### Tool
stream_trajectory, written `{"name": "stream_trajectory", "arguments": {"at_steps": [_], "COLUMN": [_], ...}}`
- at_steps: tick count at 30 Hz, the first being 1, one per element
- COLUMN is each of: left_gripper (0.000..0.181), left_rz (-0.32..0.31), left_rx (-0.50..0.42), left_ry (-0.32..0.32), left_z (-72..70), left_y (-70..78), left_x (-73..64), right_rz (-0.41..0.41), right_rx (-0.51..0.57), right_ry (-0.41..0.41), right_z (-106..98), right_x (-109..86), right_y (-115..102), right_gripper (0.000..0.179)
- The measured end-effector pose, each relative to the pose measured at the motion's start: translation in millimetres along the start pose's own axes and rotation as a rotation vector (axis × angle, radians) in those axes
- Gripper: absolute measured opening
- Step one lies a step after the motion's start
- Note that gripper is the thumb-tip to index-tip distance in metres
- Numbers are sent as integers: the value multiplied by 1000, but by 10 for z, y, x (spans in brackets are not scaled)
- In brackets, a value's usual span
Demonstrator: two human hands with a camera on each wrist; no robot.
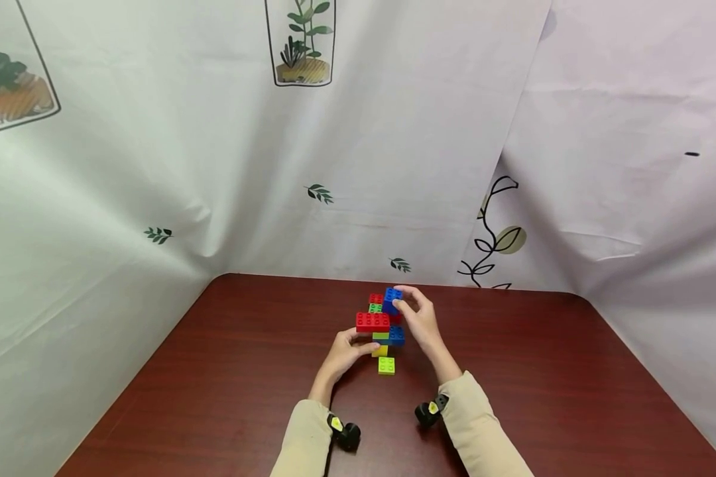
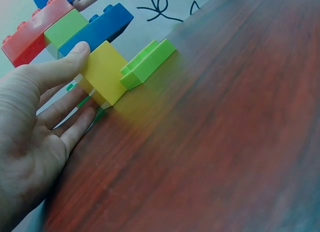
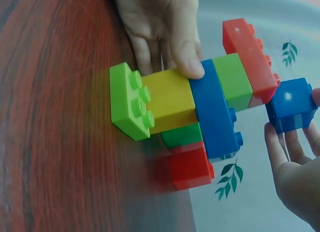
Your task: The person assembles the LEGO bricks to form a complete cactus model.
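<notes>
At the head view's lower centre, my right fingers (image 1: 404, 309) pinch a blue block (image 1: 391, 296); my left fingers (image 1: 365, 348) clamp the brick stack (image 1: 372, 323). Recommended: brace low, square the block, press straight.

Before me spreads a dark red-brown bench (image 1: 215, 397), its wood grain streaked and its far corners rounded off. Behind it and along both sides I see a pale, creased cloth (image 1: 394, 146), printed with a plant jar (image 1: 303, 69) at the top and another jar (image 1: 8, 93) at the upper left, both cut off by my view's edge. Lower down I make out three small green leaf sprigs (image 1: 319, 193), a black-outlined vine (image 1: 494, 246) just above the bench's far edge, and two short black dashes (image 1: 692, 154) well off to my right.
</notes>
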State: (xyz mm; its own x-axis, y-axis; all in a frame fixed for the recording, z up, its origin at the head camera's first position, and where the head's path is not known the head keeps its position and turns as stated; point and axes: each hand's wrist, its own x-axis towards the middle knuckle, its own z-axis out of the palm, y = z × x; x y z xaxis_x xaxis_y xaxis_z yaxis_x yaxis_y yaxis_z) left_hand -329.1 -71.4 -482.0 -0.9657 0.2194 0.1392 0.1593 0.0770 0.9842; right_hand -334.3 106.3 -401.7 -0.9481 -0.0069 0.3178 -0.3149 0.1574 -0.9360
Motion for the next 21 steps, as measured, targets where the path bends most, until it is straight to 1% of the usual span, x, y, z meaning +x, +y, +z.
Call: {"name": "stream_trajectory", "arguments": {"at_steps": [3, 6, 8, 15, 21], "left_gripper": [42, 42, 42, 42, 40], "left_rz": [3, -3, 5, -5, 12], "left_rx": [6, -1, -1, -23, -26], "left_ry": [-2, -2, -5, -9, -14], "left_z": [0, 1, 2, 5, 2], "left_y": [0, 0, -2, -20, -34], "left_x": [0, 4, 6, 13, 18], "right_rz": [-6, -25, -34, -43, -60], "right_rx": [11, 28, 35, 65, 52], "right_ry": [-2, -5, -12, -64, -112], "right_z": [20, 42, 59, 125, 207], "right_x": [30, 35, 31, 27, 36], "right_y": [63, 67, 42, -103, -171], "right_gripper": [31, 31, 31, 31, 31]}}
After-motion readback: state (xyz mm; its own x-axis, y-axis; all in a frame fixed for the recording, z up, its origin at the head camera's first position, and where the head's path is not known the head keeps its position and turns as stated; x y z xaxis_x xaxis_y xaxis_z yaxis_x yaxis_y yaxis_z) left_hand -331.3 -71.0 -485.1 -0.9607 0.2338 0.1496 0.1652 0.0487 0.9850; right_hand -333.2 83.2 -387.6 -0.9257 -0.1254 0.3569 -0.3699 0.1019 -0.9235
